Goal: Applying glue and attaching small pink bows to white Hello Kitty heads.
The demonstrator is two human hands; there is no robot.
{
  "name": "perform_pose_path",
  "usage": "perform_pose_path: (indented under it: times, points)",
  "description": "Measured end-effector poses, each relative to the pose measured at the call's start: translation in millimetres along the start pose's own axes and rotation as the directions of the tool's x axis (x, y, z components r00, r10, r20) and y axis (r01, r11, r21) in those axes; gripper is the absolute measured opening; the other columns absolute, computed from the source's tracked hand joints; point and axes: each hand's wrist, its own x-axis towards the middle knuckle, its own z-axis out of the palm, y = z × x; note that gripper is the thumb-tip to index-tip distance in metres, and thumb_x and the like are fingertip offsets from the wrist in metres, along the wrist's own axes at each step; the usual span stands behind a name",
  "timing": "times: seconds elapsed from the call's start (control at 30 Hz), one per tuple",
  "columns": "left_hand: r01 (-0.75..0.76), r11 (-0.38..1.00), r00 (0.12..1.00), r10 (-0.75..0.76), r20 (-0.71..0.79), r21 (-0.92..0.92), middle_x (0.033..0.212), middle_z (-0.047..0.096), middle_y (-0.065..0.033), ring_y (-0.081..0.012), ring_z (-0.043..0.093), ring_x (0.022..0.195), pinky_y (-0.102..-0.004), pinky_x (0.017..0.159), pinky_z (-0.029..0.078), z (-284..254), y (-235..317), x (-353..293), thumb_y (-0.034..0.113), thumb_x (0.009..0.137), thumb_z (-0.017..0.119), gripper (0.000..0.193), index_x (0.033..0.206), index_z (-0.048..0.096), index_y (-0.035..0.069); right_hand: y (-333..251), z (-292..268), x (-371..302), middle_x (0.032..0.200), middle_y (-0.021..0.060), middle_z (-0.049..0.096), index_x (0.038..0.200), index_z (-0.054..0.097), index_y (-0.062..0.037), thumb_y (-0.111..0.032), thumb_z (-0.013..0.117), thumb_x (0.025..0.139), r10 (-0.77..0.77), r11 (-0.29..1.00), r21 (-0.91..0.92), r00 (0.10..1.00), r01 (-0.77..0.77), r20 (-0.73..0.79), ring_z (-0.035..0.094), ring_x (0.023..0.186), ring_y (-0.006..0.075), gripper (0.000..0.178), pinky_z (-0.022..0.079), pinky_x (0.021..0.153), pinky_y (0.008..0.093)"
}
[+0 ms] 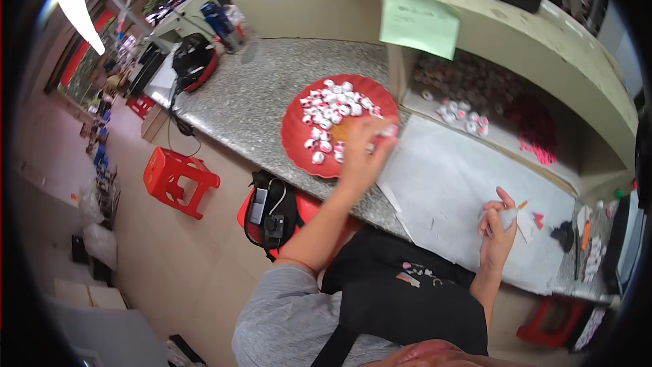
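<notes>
My left hand [363, 153] reaches over the right side of a scalloped red plate [292, 132], its fingers pinched on a small white-and-pink piece [387, 131]. Many small round white pieces with pink and dark marks [333, 98] lie on the plate, and a brown patch shows in its middle. Over the white paper sheet [441, 170] on the right, my right hand [499, 231] is curled round a pale object with a thin orange tip [522, 205]; its kind is unclear. Close beside that hand lie a white piece of paper [526, 224] and a small pink shape [538, 220].
A cream shelf [516, 41] with a green paper note [419, 24] holds white pieces and a pink heap [536, 129]. An orange tool [585, 234] lies at the right. Below the speckled counter [258, 81] are a black bag [275, 214] and a red stool [178, 180].
</notes>
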Motion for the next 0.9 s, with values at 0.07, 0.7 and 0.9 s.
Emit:
perform_pose_path:
  times: [0.07,0.7,0.9]
  points:
    - [-0.009,0.962,0.992,0.043,-0.118,0.271,0.087,0.053,-0.0100,-0.0243,0.049,0.083,-0.0325,0.076,0.036,-6.3,-8.8,4.9,0.007,0.069,0.056,0.021,0.089,0.055,0.003,1.6,-6.0,2.8,0.072,0.0038,0.047,0.105,0.039,0.0011,-0.002,0.047,0.072,-0.019,0.997,0.068,0.998,0.022,-0.053,0.034,0.045,0.0040,0.034,0.027,0.040,0.0160]
    - [-0.184,0.976,0.833,0.217,0.509,-0.115,0.079,0.053,-0.0059,-0.0174,0.051,0.076,-0.0279,0.069,0.039,162.1,25.7,41.6,0.004,0.068,0.054,0.016,0.084,0.055,0.008,0.1,-59.1,-18.6,0.092,0.0075,0.042,0.102,0.032,-0.0035,0.000,0.040,0.064,-0.082,0.997,-0.012,0.992,0.081,-0.099,0.043,0.059,0.0124,0.039,0.037,0.044,0.0215]
    - [0.799,0.185,0.598,-0.133,0.791,-0.572,0.092,0.051,-0.0081,-0.0141,0.051,0.077,-0.0252,0.072,0.039,117.8,55.7,-0.6,0.005,0.076,0.050,0.023,0.098,0.045,0.008,-12.7,-57.2,-10.7,0.102,0.0112,0.044,0.110,0.037,0.0028,-0.011,0.047,0.076,-0.114,0.993,-0.033,0.993,0.113,-0.032,0.048,0.082,0.0188,0.038,0.045,0.057,0.0281]
